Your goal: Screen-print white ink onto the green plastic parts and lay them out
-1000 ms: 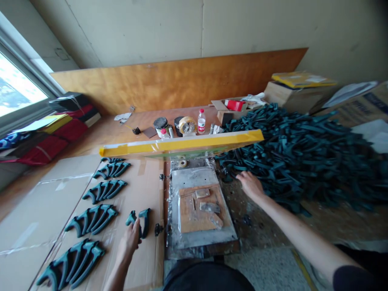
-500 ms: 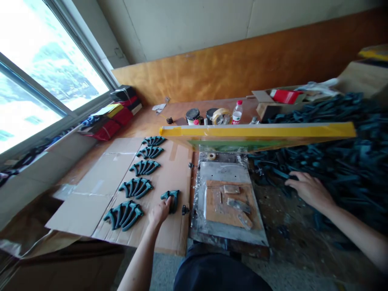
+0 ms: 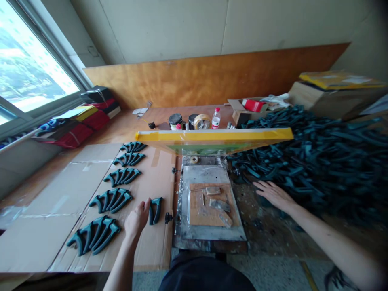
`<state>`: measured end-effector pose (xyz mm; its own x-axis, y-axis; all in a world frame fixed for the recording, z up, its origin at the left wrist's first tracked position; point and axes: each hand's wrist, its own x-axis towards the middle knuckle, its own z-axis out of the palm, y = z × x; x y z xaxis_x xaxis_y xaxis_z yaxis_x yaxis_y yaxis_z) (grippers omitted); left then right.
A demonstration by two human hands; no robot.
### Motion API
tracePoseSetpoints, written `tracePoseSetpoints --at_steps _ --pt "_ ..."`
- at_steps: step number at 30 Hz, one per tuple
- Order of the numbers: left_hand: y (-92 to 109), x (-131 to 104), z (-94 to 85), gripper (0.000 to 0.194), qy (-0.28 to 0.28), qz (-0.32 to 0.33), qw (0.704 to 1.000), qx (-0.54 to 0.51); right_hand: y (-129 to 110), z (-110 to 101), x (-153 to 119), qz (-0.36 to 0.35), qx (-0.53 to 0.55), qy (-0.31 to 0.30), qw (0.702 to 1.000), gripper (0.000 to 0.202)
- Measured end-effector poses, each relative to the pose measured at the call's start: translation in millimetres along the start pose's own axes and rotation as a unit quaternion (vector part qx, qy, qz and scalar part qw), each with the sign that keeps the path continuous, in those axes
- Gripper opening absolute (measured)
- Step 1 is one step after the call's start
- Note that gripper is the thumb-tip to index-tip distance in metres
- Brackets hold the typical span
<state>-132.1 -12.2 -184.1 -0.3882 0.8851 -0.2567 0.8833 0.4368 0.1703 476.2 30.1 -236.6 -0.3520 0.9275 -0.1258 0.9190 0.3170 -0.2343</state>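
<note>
On the cardboard, my left hand [image 3: 138, 218] has its fingers curled together at the left edge of a pair of dark green curved plastic handles [image 3: 156, 211]. Its fingertips touch the left handle of that pair; how firm the hold is remains partly hidden. To its left, similar handles [image 3: 95, 234] lie fanned out in several rows running away from me. My right hand [image 3: 275, 196] is palm down with fingers stretched out, at the near left edge of a big heap of the same handles [image 3: 291, 153]. Nothing shows in it.
Between my hands is a metal plate [image 3: 206, 173] bearing a wooden board [image 3: 197, 218] with small blocks. A yellow-edged frame [image 3: 212, 135] stands raised above its far end. Behind are jars [image 3: 176, 121], tape rolls [image 3: 202, 121] and a bottle [image 3: 216, 118]. Boxes [image 3: 333, 97] stand at the back right.
The view has swung right. My left hand has shifted from over the small group of handles to its left side, uncovering two. My right hand's fingers have straightened near the heap's edge.
</note>
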Motion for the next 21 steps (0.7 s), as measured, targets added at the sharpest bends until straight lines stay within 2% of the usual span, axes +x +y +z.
tracePoseSetpoints --at_steps 2,4,7,9,12,14,15,16,18,21 --pt "2 2 -5.0 0.05 0.004 -0.002 1.0 -0.03 -3 -2 1 -0.007 0.012 0.026 1.0 0.035" --pt "7 4 -11.2 0.049 0.011 0.007 0.995 -0.102 -20 -3 4 0.011 0.001 0.083 0.996 0.036" --pt "29 4 -29.5 0.049 0.026 0.039 0.963 -0.266 -75 -4 16 -0.021 -0.001 0.158 0.987 0.04" --pt "58 1 -51.5 0.051 0.04 0.085 0.914 -0.394 -122 -5 26 -0.098 0.007 0.165 0.981 0.046" --pt "111 -3 -95.3 0.052 0.063 0.171 0.806 -0.563 -185 -4 43 -0.203 -0.018 0.153 0.967 0.05" --pt "141 -5 -123.7 0.049 0.067 0.206 0.738 -0.639 -211 -1 51 -0.225 -0.057 0.146 0.962 0.045" --pt "152 -5 -135.3 0.047 0.062 0.214 0.716 -0.662 -218 1 54 -0.225 -0.076 0.143 0.961 0.043" --pt "160 -6 -144.6 0.047 0.055 0.218 0.704 -0.674 -223 3 55 -0.22 -0.091 0.141 0.961 0.043" --pt "165 -10 -154.8 0.05 0.048 0.222 0.707 -0.67 -223 7 53 -0.208 -0.105 0.142 0.962 0.045" --pt "147 -24 -147.8 0.051 0.037 0.209 0.737 -0.641 -207 4 44 -0.178 -0.069 0.154 0.969 0.044"
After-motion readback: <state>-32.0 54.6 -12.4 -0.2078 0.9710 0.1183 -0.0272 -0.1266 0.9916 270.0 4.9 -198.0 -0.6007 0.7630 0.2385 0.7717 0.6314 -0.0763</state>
